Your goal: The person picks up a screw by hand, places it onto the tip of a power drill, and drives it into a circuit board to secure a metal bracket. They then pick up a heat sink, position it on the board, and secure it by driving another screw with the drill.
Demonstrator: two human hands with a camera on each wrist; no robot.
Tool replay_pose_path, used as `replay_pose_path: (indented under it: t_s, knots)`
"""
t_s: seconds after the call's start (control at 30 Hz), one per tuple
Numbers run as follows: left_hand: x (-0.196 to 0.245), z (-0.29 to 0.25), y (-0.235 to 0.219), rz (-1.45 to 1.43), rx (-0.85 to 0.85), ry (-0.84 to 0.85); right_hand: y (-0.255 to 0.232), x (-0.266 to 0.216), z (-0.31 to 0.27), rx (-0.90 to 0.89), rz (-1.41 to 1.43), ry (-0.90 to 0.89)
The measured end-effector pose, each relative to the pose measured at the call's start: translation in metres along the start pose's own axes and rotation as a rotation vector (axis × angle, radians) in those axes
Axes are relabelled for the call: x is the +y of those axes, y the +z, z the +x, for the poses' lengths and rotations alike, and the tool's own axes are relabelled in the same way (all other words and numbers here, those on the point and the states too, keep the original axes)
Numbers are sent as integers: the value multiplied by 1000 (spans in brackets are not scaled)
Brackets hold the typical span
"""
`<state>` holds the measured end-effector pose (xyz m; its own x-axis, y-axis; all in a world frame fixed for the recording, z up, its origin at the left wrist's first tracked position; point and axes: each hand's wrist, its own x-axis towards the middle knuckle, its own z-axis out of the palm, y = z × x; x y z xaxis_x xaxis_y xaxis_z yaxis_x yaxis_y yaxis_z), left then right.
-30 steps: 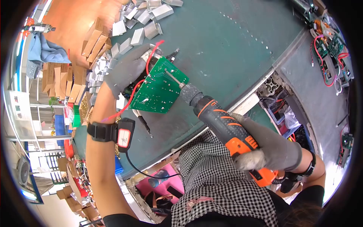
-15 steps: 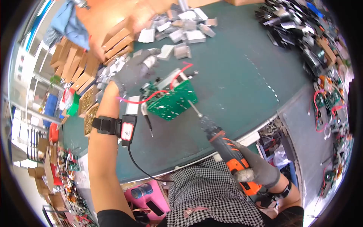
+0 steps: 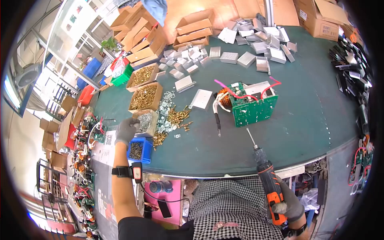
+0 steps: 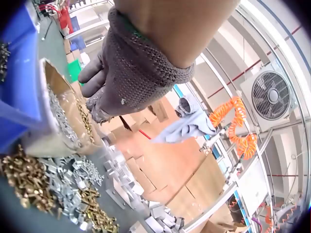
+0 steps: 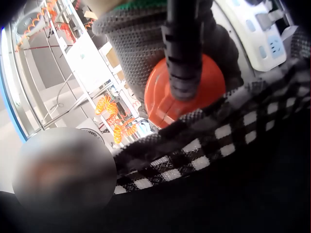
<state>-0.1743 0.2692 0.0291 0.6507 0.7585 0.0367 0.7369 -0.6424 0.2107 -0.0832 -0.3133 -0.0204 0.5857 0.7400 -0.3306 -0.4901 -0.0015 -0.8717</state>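
Observation:
My gloved right hand [image 3: 291, 203] grips an orange-and-black power drill [image 3: 269, 180], its long bit pointing up toward the green circuit board [image 3: 254, 112]. The board stands on edge on the bench, with red wires, a copper coil [image 3: 224, 98] and a metal heat sink [image 3: 258, 89] behind it. At the left, my gloved left hand [image 3: 127, 130] is at the side of an open box of small silver parts [image 3: 145, 122], fingers loosely bent. Below it sits a blue bin [image 3: 140, 151] of dark screws. In the right wrist view the drill's orange end [image 5: 211, 82] and black cord show beside the glove.
Boxes of brass screws [image 3: 143, 98] stand behind the silver parts, with loose brass and silver pieces spilled beside them. Silver heat sinks [image 3: 246, 60] spread along the back. Black parts [image 3: 352, 68] are heaped at the right. Wired boards [image 3: 82, 172] line the left side.
My left hand has left the circuit board and moved left to the parts boxes. The drill bit has drawn away from the board, still in my right hand. The head view has swung left.

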Motion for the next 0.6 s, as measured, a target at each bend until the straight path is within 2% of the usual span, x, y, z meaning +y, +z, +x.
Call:
replay_pose_path:
  t_s: [0.1, 0.13, 0.2, 0.27, 0.37, 0.43, 0.5, 0.6]
  knots:
    - [-21, 2, 22, -144, 32, 22, 9, 3, 5, -35, -3, 58]
    - [-18, 4, 25, -129, 10, -11, 17, -9, 8, -65, 6, 117]
    - [-3, 9, 23, 16, -27, -31, 20, -4, 12, -92, -142, 78]
    - [12, 11, 19, 112, -54, -42, 33, -16, 12, -116, -169, 126]
    - [16, 12, 20, 299, 55, 95, 28, -6, 4, -173, -259, 97]
    - [25, 8, 15, 283, 52, 101, 37, -21, -2, -158, -202, 175]
    - [13, 9, 19, 287, 157, 257, 35, -20, -6, -172, -227, 155]
    - [9, 12, 20, 309, 200, 213, 30, -22, -9, -214, -284, 111]
